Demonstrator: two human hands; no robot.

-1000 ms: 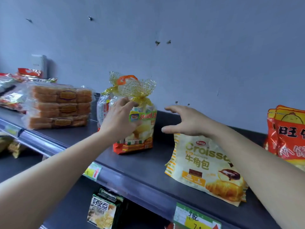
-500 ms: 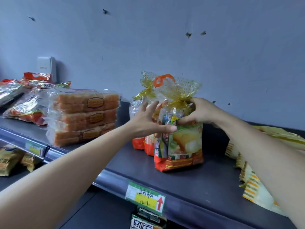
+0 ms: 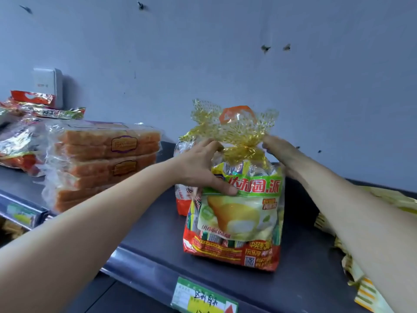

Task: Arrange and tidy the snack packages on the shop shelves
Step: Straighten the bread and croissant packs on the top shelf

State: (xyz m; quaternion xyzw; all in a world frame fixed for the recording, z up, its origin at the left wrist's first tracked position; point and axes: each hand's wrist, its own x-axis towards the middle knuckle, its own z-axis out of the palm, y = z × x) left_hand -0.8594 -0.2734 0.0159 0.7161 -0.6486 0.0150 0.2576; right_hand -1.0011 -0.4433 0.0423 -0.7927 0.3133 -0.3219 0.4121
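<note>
Holding the bag of pies upright on the shelf, close to the front edge and just ahead of a second bag of the same sort. Clasping it with the left hand, thumb laid across the printed front below the green band, fingers reaching round behind the tied neck. Meeting it from the far side with the right hand, fingertips up against the gold bow; cannot tell the curl of those fingers, hidden behind the wrapper.

A second ago: touching the bag with the left hand only, right hand spread open above the croissant bag. Half a second ago: both at the neck, bag turned partly sideways. Now squared up, showing its front straight out above the price label.

Facing-up nearly finished for this one, by the look. Probably only needs letting go and a check for standing unaided; soft and top-heavy, so may slump. Still to sort, most likely: the croissant bag lying flat at the right. No call to touch the stacked cake packs at the left.
</note>
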